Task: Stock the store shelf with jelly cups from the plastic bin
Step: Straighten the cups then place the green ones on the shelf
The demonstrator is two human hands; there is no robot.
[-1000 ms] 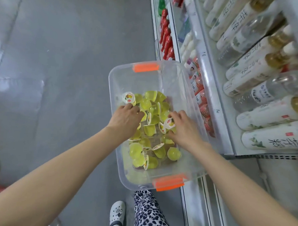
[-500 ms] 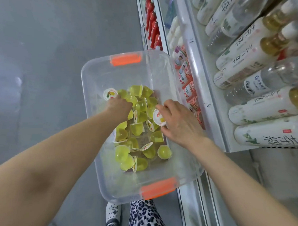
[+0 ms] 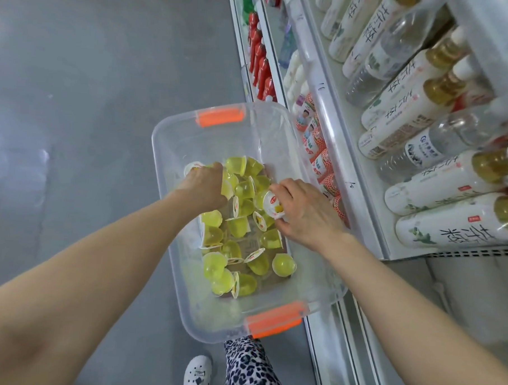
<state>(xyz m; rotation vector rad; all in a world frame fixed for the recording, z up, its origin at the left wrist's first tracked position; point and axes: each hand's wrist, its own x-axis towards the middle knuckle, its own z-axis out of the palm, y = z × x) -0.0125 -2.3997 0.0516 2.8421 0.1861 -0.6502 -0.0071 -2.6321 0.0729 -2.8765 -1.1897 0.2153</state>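
R hand [image 3: 305, 216] has lifted jelly cup [image 3: 272, 203] off bin [image 3: 267, 134] pile.

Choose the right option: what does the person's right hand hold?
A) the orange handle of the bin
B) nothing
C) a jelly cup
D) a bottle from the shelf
C: the right hand pinches a jelly cup, its white lid showing, just above the pile inside the plastic bin.

Left hand [image 3: 205, 187]: centre frame, back up, fingers curled down, tips hidden.
Right hand [image 3: 307, 215]: right of centre, pinching a jelly cup [image 3: 271, 203].
Forearms: bare, outstretched.
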